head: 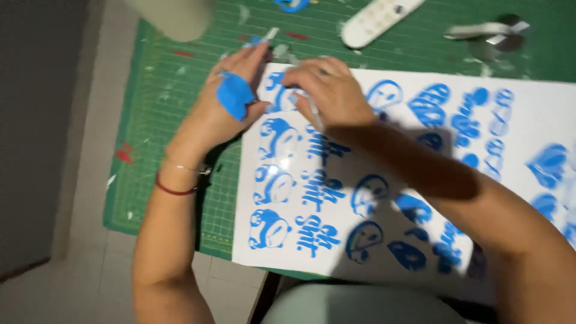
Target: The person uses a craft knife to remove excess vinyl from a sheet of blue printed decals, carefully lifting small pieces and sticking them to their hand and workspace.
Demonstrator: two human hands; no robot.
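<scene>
A white vinyl sheet (528,114) with several blue cut-out shapes lies on a green cutting mat (162,120). My left hand (225,105) rests flat at the sheet's top left corner, with a scrap of blue vinyl (234,96) stuck to its back. My right hand (327,90) is closed on a thin silvery tool (315,117) whose tip touches the sheet beside a blue shape. A red cord and a thin bracelet circle my left wrist (177,180).
A white remote control (378,21) lies on the mat behind the sheet. A grey roller-like tool (492,36) sits at the back right. Red and blue scraps dot the mat. A blurred pale object (174,18) stands at the top left. Tiled floor shows at the left.
</scene>
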